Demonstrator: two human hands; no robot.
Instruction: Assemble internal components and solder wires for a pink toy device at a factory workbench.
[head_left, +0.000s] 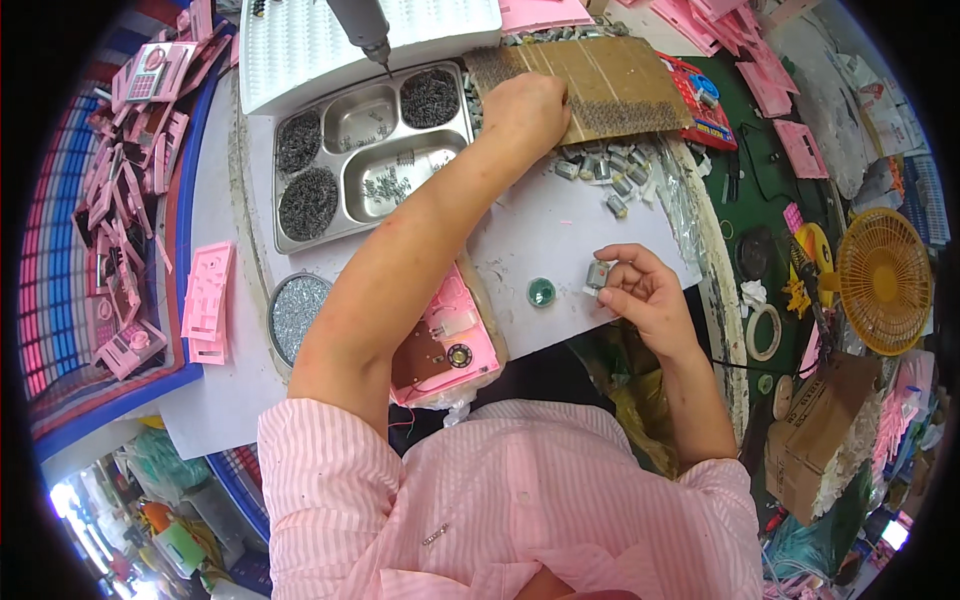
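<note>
Workbench [560,215] seen from above, covered in white sheet, crowded with small parts. Left hand [525,110] stretched far forward across the bench, fingers curled down onto a brown corrugated cardboard sheet [600,85] at the far edge; whether anything was gripped under the fingers could not be told. Right hand [645,290] held near the right edge of the white sheet, fingers closed narrowly around a small grey metal motor [598,274], pinched at the fingertips just above the surface. Small round green cap [541,292] lay just left of that motor, apart from it. Loose pile of similar small grey motors [605,175] scattered between the cardboard sheet and the right hand. Divided steel tray [370,150] sat toward the far left of the bench, compartments filled with dark springs and screws. Tip of an electric screwdriver [365,30] hung above the tray's far rim. White perforated foam block [300,45] lay behind the tray. Round tin of tiny silver screws [298,312] stood near the near-left edge. Pink plastic toy body with brown circuit board [445,350] rested at the near edge, partly under the left forearm. Pink plastic panel [208,295] lay left of the round tin. Yellow fan [885,280] stood off to the right, well apart.
</note>
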